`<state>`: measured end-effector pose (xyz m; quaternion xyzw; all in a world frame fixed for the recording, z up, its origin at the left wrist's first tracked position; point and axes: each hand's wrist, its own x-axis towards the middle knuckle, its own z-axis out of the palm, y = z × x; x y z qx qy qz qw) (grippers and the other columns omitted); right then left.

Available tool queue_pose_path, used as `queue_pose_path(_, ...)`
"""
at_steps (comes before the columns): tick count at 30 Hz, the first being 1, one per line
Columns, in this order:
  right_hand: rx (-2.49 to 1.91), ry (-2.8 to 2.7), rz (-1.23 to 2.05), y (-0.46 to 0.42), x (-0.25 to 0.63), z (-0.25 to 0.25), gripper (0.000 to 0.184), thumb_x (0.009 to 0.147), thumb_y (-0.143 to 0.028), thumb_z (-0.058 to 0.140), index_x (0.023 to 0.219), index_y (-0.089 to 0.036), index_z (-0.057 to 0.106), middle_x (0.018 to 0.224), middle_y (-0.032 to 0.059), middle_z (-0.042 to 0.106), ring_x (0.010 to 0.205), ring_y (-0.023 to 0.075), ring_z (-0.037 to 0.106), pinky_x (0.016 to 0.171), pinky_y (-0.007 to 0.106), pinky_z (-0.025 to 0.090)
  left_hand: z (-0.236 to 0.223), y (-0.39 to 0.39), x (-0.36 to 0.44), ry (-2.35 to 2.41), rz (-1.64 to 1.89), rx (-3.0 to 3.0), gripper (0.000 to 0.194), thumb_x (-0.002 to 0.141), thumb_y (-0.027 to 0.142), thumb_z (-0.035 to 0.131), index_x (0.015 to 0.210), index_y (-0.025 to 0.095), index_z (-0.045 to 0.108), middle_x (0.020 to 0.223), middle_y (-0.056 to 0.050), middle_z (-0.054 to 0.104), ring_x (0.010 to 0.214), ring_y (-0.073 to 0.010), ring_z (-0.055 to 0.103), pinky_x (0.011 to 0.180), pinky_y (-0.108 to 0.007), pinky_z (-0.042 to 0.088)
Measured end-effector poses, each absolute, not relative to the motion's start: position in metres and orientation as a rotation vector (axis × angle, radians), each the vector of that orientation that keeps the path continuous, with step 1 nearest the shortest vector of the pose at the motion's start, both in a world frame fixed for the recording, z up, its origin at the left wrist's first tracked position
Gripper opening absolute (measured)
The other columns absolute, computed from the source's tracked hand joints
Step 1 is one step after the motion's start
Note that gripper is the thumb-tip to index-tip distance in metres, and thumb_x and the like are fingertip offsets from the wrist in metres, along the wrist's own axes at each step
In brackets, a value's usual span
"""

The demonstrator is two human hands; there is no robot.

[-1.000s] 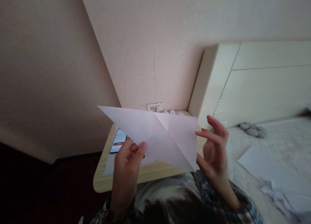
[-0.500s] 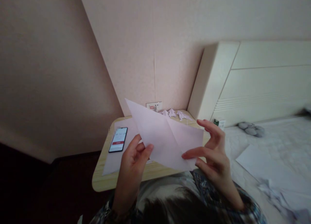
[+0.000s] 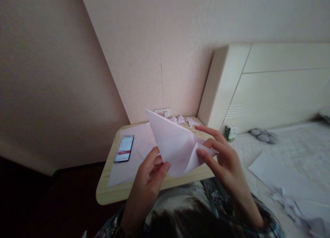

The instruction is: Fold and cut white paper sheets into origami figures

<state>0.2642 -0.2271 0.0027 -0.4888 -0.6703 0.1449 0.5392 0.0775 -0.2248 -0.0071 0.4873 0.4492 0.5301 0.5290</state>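
A folded sheet of white paper [image 3: 172,145] is held up in the air above the small table. My left hand [image 3: 152,172] pinches its lower left edge between thumb and fingers. At the paper's right side, my right hand [image 3: 219,155] grips a flap that is bent inward, with the thumb in front and some fingers behind. The index finger of that hand sticks out over the upper right edge. A sharp corner of the paper points up and left.
A phone [image 3: 125,148] lies on paper on the wooden table [image 3: 105,186]. Several small folded paper pieces [image 3: 181,119] stand at the back, below a wall socket [image 3: 162,112]. On the bed at right are white sheets [image 3: 275,176], crumpled paper, a grey object [image 3: 264,136] and a small green-white box [image 3: 230,133].
The paper's right part has been bent inward and now forms a raised flap. My right hand has closed onto it. My left hand and the paper have shifted slightly right.
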Motion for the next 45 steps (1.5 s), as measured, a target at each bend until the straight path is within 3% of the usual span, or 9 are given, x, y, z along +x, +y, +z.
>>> queue_pose_path(8, -1.123, -1.588, 0.45, -0.23, 0.269, 0.007, 0.013, 0.086, -0.024, 0.064, 0.073, -0.023, 0.061, 0.098, 0.0055, 0.069, 0.094, 0.0242, 0.063, 0.081, 0.036, 0.047, -0.017, -0.221, 0.072, 1.024, 1.193, 1.249, 0.035, 0.077, 0.032, 0.072, 0.109, 0.018, 0.068, 0.09, -0.009, 0.08, 0.081, -0.0257, 0.075, 0.072, -0.031, 0.059)
queue_pose_path(16, -1.108, -1.549, 0.373, -0.227, 0.263, 0.007, 0.01, 0.082, -0.018, 0.068, 0.076, -0.023, 0.061, 0.078, -0.001, 0.063, 0.075, 0.0175, 0.059, 0.066, 0.027, 0.045, -0.001, -0.23, 0.08, 0.992, 1.191, 1.15, 0.033, 0.072, 0.022, 0.076, 0.103, 0.02, 0.066, 0.086, -0.006, 0.08, 0.078, -0.0224, 0.075, 0.071, -0.028, 0.057)
queue_pose_path(19, -1.114, -1.526, 0.332, -0.228, 0.262, 0.006, 0.011, 0.082, -0.017, 0.068, 0.076, -0.023, 0.061, 0.078, -0.0008, 0.064, 0.077, 0.0181, 0.06, 0.066, 0.027, 0.045, -0.001, -0.232, 0.082, 0.888, 1.122, 1.091, 0.065, 0.062, 0.02, 0.086, 0.12, 0.021, 0.057, 0.097, -0.008, 0.079, 0.084, -0.0253, 0.075, 0.076, -0.031, 0.058)
queue_pose_path(23, -1.151, -1.482, 0.31, -0.231, 0.262, 0.006, 0.011, 0.083, -0.019, 0.067, 0.075, -0.024, 0.061, 0.079, 0.0003, 0.064, 0.076, 0.019, 0.06, 0.064, 0.028, 0.045, -0.006, -0.237, 0.089, 0.825, 1.205, 1.082, 0.117, 0.051, 0.023, 0.094, 0.147, 0.032, 0.027, 0.129, -0.014, 0.066, 0.099, -0.0304, 0.071, 0.082, -0.039, 0.058)
queue_pose_path(26, -1.127, -1.454, 0.298, -0.231, 0.261, 0.006, 0.012, 0.084, -0.019, 0.066, 0.076, -0.024, 0.06, 0.08, 0.0001, 0.063, 0.077, 0.0185, 0.059, 0.066, 0.028, 0.046, -0.012, -0.237, 0.091, 0.868, 1.3, 1.177, 0.092, 0.061, 0.02, 0.088, 0.14, 0.036, 0.042, 0.135, -0.009, 0.062, 0.101, -0.0267, 0.07, 0.084, -0.036, 0.058)
queue_pose_path(28, -1.102, -1.449, 0.283, -0.232, 0.26, 0.006, 0.011, 0.084, -0.018, 0.066, 0.077, -0.024, 0.06, 0.08, 0.0002, 0.062, 0.079, 0.0186, 0.06, 0.068, 0.028, 0.047, -0.014, -0.235, 0.089, 0.938, 1.316, 1.346, 0.054, 0.067, 0.016, 0.082, 0.117, 0.032, 0.066, 0.124, -0.006, 0.068, 0.1, -0.0242, 0.069, 0.082, -0.03, 0.057)
queue_pose_path(31, -1.081, -1.459, 0.267, -0.232, 0.259, 0.006, 0.011, 0.084, -0.017, 0.066, 0.077, -0.024, 0.061, 0.083, 0.0009, 0.063, 0.08, 0.0194, 0.06, 0.069, 0.029, 0.047, -0.013, -0.229, 0.081, 0.994, 1.301, 1.639, 0.019, 0.071, 0.014, 0.077, 0.085, 0.027, 0.077, 0.099, -0.004, 0.074, 0.095, -0.0237, 0.068, 0.078, -0.028, 0.055)
queue_pose_path(39, -1.002, -1.583, 0.328, -0.234, 0.266, 0.006, 0.018, 0.091, -0.024, 0.062, 0.074, -0.025, 0.07, 0.088, 0.002, 0.063, 0.083, 0.0192, 0.059, 0.068, 0.029, 0.047, -0.003, -0.226, 0.075, 1.003, 1.459, 1.746, 0.015, 0.076, 0.016, 0.071, 0.069, 0.028, 0.077, 0.072, 0.001, 0.071, 0.067, -0.0173, 0.063, 0.066, -0.025, 0.049)
queue_pose_path(45, -1.001, -1.776, 0.323, -0.238, 0.272, 0.008, 0.036, 0.092, -0.056, 0.052, 0.092, -0.029, 0.075, 0.106, 0.0048, 0.062, 0.102, 0.0255, 0.059, 0.087, 0.04, 0.046, 0.001, -0.224, 0.074, 1.129, 1.555, 1.581, 0.016, 0.074, 0.018, 0.07, 0.061, 0.027, 0.074, 0.065, 0.002, 0.068, 0.066, -0.0183, 0.062, 0.063, -0.026, 0.047)
